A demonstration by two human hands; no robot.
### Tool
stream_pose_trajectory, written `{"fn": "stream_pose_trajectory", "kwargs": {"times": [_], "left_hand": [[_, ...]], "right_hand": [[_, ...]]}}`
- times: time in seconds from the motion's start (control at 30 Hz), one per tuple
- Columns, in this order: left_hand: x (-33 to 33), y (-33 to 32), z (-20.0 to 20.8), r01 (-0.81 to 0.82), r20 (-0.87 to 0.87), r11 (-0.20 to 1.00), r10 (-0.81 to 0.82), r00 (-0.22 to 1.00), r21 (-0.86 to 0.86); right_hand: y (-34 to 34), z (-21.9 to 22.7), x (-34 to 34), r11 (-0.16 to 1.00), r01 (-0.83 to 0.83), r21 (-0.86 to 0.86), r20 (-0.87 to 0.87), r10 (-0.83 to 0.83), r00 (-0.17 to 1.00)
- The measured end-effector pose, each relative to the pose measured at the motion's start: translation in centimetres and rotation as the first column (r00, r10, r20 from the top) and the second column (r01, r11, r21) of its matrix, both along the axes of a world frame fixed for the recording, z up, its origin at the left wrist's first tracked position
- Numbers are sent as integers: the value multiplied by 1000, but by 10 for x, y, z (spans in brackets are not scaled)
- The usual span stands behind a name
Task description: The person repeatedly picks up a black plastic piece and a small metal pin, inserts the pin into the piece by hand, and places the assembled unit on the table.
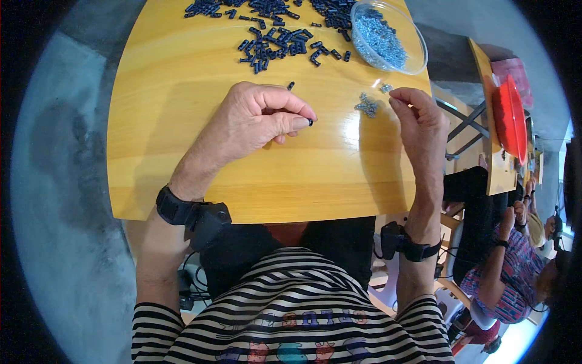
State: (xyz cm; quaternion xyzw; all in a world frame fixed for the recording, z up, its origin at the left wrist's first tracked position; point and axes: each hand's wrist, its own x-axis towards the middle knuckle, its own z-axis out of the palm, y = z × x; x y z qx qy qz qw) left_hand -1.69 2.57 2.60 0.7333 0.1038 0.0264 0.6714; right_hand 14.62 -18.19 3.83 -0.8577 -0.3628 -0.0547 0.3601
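Note:
My left hand (257, 115) is closed in a pinch over the middle of the wooden table (279, 191). Between its thumb and index finger shows the end of a small black plastic part (310, 122). A similar loose black part (291, 85) lies just beyond the knuckles. To the right, my right hand (419, 124) has thumb and index fingertip together; anything between them is too small to make out. Beside those fingertips lie a little cluster of tiny silvery metal pieces (366, 105) and a smaller one (385, 88).
A clear round tub (417, 54) of tiny silvery pieces stands at the table's far right. Several heaps of black parts (276, 43) spread along the far side. Beyond the right edge are another table with a red basin (511, 118) and a seated person (503, 279).

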Motion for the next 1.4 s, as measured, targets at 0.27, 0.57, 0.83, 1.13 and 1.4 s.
{"fn": "stream_pose_trajectory", "kwargs": {"times": [0.27, 0.57, 0.83, 1.13, 1.4], "left_hand": [[1, 0, -7, 15, 81, 995, -24, 996, 102], [4, 0, -11, 21, 133, 983, -46, 990, 184], [4, 0, -10, 30, 103, 979, -52, 993, 201], [4, 0, -3, 10, 29, 993, -13, 999, 116], [3, 4, -6, -11, 68, 988, 22, 997, -153]], "right_hand": [[-9, -8, 10, 997, 26, -69, -104, -33, 994], [-1, -14, 15, 983, -185, 5, -183, 183, 966], [-2, -15, 14, 973, -208, -96, -58, 204, 977], [-10, -10, 7, 991, -108, 82, -418, 132, 899], [8, 5, -34, 865, 51, 499, -821, 453, 347]]}}
